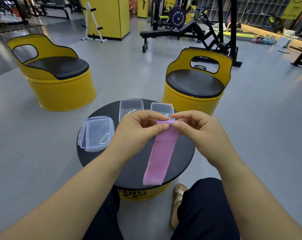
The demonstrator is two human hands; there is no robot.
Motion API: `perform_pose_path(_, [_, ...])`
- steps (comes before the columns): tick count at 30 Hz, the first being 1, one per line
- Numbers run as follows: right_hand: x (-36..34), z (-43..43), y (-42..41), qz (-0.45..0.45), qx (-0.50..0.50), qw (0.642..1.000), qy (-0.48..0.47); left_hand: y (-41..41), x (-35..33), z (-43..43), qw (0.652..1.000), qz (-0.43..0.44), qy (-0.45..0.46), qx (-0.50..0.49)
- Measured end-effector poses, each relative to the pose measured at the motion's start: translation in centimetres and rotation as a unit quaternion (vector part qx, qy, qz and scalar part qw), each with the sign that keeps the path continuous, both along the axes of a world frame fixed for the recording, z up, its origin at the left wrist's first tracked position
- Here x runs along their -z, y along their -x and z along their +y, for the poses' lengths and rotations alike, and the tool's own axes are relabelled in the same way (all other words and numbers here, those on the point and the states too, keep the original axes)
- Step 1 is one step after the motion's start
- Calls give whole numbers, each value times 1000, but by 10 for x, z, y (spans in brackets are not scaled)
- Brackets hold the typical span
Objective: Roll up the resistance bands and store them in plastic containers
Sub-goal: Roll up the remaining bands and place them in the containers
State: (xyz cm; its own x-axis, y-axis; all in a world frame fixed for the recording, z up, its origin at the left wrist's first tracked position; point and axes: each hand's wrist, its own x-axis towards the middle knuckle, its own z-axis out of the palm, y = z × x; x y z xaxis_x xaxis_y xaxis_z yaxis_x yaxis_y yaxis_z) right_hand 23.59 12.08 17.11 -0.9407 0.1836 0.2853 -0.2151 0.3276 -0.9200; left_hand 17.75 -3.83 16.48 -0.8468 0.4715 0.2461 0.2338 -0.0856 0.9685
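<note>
A pink resistance band point(159, 154) hangs flat over the round black table point(129, 167), its lower end reaching the table's near edge. My left hand point(138, 130) and my right hand point(200, 130) pinch the band's top end, which is folded over into a small first turn. Two open clear plastic containers point(130, 105) point(162, 108) stand at the table's far side, partly hidden behind my hands. A stack of clear lids point(96, 133) lies on the table's left part.
Two yellow barrel chairs point(56, 73) point(195, 84) stand beyond the table on the grey gym floor. Weight benches and racks fill the background. My knees and a sandalled foot point(177, 207) are close below the table.
</note>
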Motion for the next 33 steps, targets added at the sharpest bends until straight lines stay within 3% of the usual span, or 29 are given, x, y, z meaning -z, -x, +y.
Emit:
perform_pose_path(13, [4,0,-1,14,10,999,34,1,1,0,999,-27,41,4])
perform_pose_path(33, [13,-2,-2,1,9,998,59,1,6,-2,999,-35,25,-6])
